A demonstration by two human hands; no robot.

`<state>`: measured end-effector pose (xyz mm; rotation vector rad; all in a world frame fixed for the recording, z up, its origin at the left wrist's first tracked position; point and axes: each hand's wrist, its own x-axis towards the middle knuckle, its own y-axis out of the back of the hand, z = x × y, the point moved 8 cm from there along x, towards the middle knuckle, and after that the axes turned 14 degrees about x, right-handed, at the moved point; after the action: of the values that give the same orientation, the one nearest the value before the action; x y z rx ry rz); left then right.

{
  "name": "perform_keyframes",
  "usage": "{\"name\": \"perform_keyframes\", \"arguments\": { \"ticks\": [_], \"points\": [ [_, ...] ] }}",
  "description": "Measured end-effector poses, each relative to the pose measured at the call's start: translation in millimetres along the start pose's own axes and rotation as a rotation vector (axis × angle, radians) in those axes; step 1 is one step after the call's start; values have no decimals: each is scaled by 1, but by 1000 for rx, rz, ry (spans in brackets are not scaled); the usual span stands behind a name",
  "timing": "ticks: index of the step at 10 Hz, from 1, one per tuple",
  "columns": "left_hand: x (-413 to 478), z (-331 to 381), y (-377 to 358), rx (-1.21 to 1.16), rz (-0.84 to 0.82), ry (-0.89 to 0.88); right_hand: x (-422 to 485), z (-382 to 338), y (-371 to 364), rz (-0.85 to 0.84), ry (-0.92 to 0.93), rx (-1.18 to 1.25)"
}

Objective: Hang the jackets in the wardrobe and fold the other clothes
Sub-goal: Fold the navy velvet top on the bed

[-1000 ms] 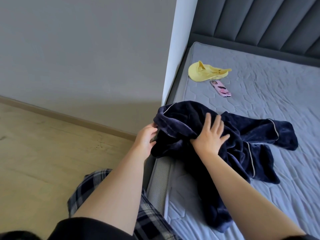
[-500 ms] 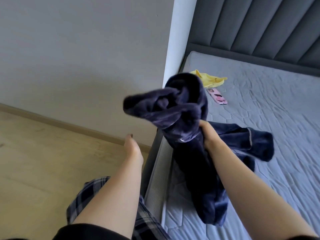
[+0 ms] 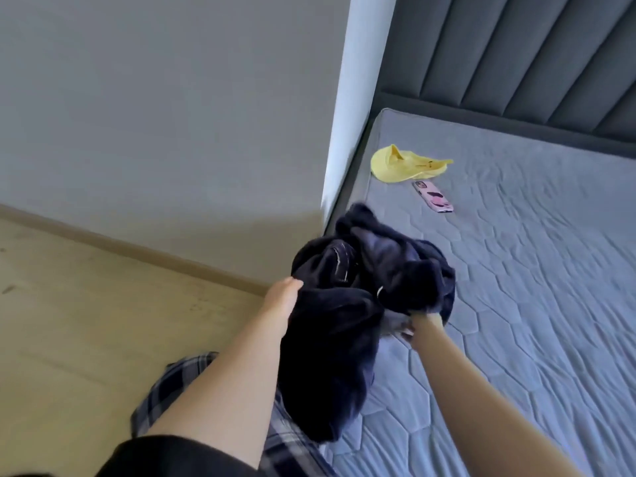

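**Gathering the dark garment off the bed edge**

Lifting a bunched navy garment at the near left corner of the mattress, the person is working with both hands. At about 9 o'clock of the bundle, the left hand is pressing against the fabric; its fingertips are buried in the cloth, so whether they are curled into a grip cannot be told. The garment itself is hanging in a thick fold from the centre of the view down toward 6 o'clock, over a plaid trouser leg, with its upper mass crumpled and partly blurred. At about 4 o'clock of the bundle, the right hand is clamped on a handful of cloth from beneath.

To do this step well, the hands should be finding a seam, collar or waistband rather than random bulk, then spreading apart so the piece falls open and shows whether it needs hanging or folding. Farther off, at 1 o'clock, a yellow cap and a pink phone are lying just beside each other, well apart from the work.
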<state>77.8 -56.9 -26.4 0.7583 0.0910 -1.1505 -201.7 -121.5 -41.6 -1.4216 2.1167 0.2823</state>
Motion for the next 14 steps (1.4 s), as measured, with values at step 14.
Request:
{"name": "perform_keyframes", "arguments": {
  "ticks": [14],
  "points": [
    [-36,24,-30,154,-443,-121,-42,-52,-112,-377,1176,-1380]
  ]
}}
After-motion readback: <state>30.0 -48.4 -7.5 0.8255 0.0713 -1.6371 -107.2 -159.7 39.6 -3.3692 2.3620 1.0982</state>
